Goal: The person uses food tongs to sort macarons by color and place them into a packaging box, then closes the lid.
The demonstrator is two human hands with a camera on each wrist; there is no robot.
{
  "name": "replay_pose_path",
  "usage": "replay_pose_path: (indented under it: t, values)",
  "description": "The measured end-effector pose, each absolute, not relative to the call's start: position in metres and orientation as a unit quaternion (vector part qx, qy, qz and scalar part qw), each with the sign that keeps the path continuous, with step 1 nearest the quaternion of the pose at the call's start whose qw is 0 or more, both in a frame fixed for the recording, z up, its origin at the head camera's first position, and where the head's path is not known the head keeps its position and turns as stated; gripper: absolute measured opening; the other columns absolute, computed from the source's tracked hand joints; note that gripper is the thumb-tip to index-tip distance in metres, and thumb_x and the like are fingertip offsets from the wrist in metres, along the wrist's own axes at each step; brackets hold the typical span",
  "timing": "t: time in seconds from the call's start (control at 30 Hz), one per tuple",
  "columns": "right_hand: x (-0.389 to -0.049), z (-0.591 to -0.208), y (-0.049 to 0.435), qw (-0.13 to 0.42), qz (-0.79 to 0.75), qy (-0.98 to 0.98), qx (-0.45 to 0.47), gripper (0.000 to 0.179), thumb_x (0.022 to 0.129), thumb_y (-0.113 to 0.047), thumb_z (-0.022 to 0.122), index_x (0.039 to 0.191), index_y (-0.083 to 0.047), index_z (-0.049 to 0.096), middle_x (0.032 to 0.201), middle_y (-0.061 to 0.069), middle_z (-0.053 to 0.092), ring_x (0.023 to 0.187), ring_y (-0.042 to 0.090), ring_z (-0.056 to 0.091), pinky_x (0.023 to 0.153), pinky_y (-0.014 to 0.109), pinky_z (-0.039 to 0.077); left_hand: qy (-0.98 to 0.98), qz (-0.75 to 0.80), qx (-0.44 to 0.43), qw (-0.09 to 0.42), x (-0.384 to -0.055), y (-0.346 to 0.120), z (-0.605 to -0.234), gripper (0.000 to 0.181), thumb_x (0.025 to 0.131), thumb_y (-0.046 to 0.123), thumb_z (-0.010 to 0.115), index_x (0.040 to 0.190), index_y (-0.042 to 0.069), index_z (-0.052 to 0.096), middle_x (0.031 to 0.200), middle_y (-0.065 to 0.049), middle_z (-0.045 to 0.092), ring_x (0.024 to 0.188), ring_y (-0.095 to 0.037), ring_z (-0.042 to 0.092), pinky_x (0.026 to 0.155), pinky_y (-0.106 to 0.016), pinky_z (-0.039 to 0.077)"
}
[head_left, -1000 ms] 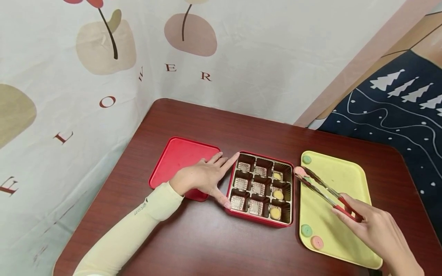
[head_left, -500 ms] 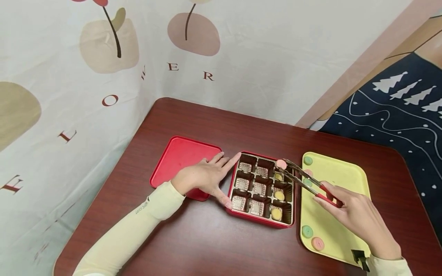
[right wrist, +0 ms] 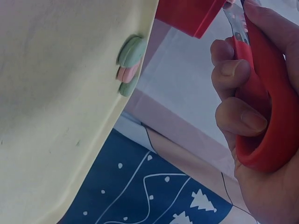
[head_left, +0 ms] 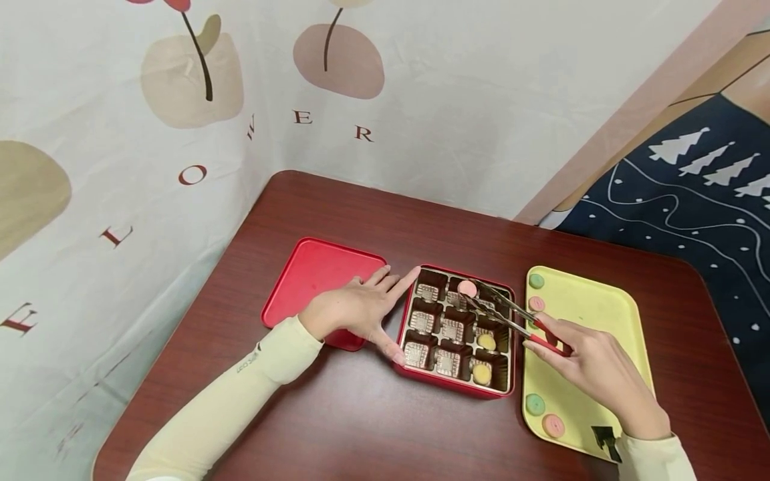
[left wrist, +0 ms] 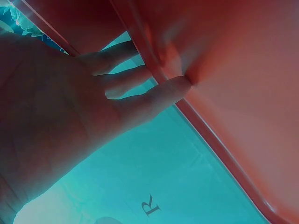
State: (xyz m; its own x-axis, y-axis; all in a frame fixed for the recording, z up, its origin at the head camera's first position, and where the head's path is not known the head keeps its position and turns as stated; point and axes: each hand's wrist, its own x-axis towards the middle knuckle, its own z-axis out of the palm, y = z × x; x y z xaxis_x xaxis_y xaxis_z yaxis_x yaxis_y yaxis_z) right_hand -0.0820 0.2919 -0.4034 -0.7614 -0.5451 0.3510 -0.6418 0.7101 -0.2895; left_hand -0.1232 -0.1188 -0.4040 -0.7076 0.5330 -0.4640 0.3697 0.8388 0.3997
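My left hand (head_left: 357, 308) is spread beside a red box (head_left: 451, 385), thumb and index finger touching its left edge. In the tinted left wrist view, its fingers reach a reddish rimmed surface (left wrist: 252, 116). My right hand (head_left: 601, 367) grips tongs by their red handles (right wrist: 275, 116). Their metal tips pinch a pink macaron (head_left: 467, 288) over the back middle compartment; whether it touches the insert is unclear. Yellow macarons fill the right column's front (head_left: 482, 373) and middle compartments; the tongs cover most of the back right one. The left column's compartments hold nothing.
A red lid (head_left: 319, 277) lies left of the box, partly under my left hand. On the right, a yellow tray (head_left: 601, 300) carries several macarons, including a green one (head_left: 535, 404) and a pink one (head_left: 553, 425) near its front.
My right hand has moved left with the tongs, carrying the pink macaron from the tray's left edge across the right column to the back middle compartment. My left hand stays at the box.
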Motion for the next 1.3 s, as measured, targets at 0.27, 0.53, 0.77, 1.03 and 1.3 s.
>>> replay_pose_path:
  t: [0.27, 0.53, 0.77, 1.03, 1.3]
  values:
    - [-0.085, -0.411, 0.289, 0.134, 0.202, -0.909, 0.339, 0.055, 0.085, -0.025, 0.095, 0.135, -0.007, 0.079, 0.111, 0.008, 0.082, 0.069, 0.009, 0.064, 0.057, 0.023, 0.047, 0.915, 0.14, 0.251, 0.283, -0.124, -0.119, -0.407, 0.162, 0.066, 0.087, 0.086, 0.173, 0.029, -0.02, 0.18, -0.018, 0.015, 0.167, -0.037, 0.0, 0.127, -0.067, 0.019]
    - [-0.089, -0.411, 0.286, 0.138, 0.2, -0.907, 0.344, 0.05, 0.09, -0.032, 0.092, 0.13, -0.005, 0.081, 0.104, 0.006, 0.082, 0.063, 0.003, 0.055, 0.053, 0.021, 0.043, 0.916, 0.136, 0.247, 0.287, -0.123, -0.12, -0.406, 0.162, 0.066, 0.088, 0.085, 0.173, 0.029, -0.021, 0.18, -0.017, 0.013, 0.167, -0.036, -0.002, 0.127, -0.067, 0.02]
    - [-0.088, -0.407, 0.283, 0.128, 0.186, -0.915, 0.335, 0.055, 0.083, -0.023, 0.096, 0.131, -0.003, 0.08, 0.105, 0.009, 0.082, 0.062, 0.005, 0.055, 0.052, 0.022, 0.042, 0.915, 0.139, 0.25, 0.285, -0.124, -0.12, -0.407, 0.162, 0.066, 0.088, 0.085, 0.173, 0.029, -0.021, 0.18, -0.018, 0.014, 0.167, -0.037, -0.001, 0.127, -0.068, 0.02]
    - [-0.087, -0.405, 0.281, 0.117, 0.182, -0.922, 0.321, 0.059, 0.076, -0.017, 0.099, 0.129, -0.002, 0.08, 0.106, 0.01, 0.082, 0.063, 0.005, 0.054, 0.053, 0.022, 0.041, 0.916, 0.13, 0.247, 0.287, -0.124, -0.118, -0.404, 0.162, 0.066, 0.088, 0.085, 0.173, 0.029, -0.021, 0.18, -0.017, 0.014, 0.167, -0.037, -0.002, 0.127, -0.067, 0.02]
    - [-0.086, -0.405, 0.283, 0.117, 0.182, -0.924, 0.316, 0.064, 0.075, -0.017, 0.1, 0.133, -0.002, 0.078, 0.11, 0.013, 0.081, 0.065, 0.011, 0.061, 0.053, 0.023, 0.042, 0.915, 0.134, 0.247, 0.289, -0.123, -0.119, -0.405, 0.162, 0.066, 0.087, 0.086, 0.173, 0.028, -0.02, 0.18, -0.017, 0.014, 0.167, -0.037, -0.002, 0.127, -0.067, 0.019]
